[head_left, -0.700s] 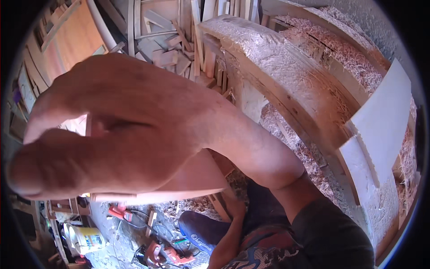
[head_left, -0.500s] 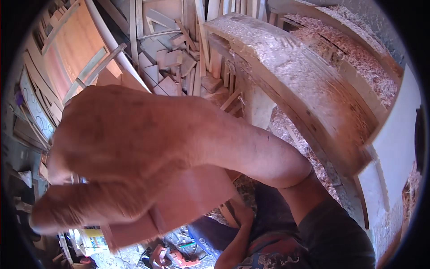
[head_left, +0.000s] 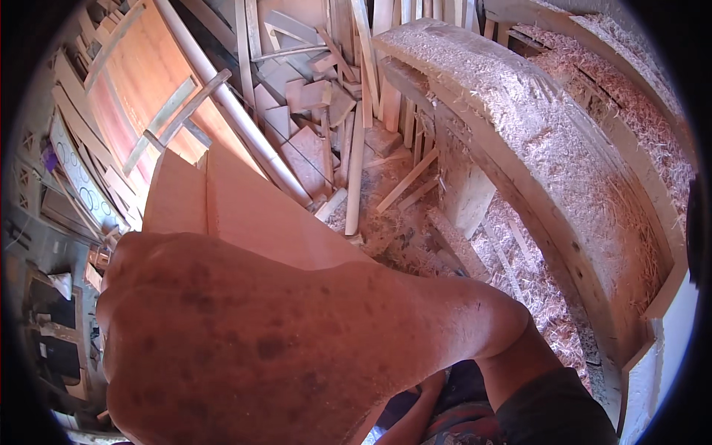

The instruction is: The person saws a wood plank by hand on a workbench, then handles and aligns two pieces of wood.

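My right hand [head_left: 252, 348] fills the lower left, close up with its back towards me. Its fingers curl down out of sight at the left, and whatever they may hold is hidden behind the hand. Beyond and below it a reddish-brown wooden board [head_left: 274, 215] stretches out, with a lengthwise step or joint near its left side. The hand covers much of this board; whether it touches the wood I cannot tell. Of my left arm only a piece of the forearm [head_left: 419, 411] shows at the bottom, and my left hand is hidden.
A thick curved timber piece [head_left: 519, 96] covered in shavings stands at the right. Wood offcuts [head_left: 311, 96] lie piled at the back. A large orange-brown panel [head_left: 141, 74] leans at the far left. Shavings [head_left: 534, 297] cover the floor below the curved timber.
My right hand has moved lower in view and turned, its thumb now out of sight. More of the board's far end shows above it. The view has shifted slightly.
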### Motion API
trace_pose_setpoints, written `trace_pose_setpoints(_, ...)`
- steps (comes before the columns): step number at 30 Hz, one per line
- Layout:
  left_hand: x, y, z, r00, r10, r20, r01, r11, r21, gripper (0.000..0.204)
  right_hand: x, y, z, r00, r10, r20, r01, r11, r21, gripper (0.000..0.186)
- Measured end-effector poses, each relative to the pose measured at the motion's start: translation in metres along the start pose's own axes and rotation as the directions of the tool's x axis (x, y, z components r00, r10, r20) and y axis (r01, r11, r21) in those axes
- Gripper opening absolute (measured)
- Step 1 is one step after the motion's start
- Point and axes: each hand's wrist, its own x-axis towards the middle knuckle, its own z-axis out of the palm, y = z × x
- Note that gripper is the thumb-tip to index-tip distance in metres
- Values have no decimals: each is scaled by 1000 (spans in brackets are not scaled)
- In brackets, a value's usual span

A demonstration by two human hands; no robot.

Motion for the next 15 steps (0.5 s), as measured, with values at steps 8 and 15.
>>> trace_pose_setpoints(8,3,20,-11,999,-50,-1,50,996,-72,82,-3,-1,21,1000,-22,19,23,996,-86,41)
trace_pose_setpoints(15,3,46,-43,963,-254,95,267,946,-184,88,5,13,-8,975,12,223,-46,988,149,35)
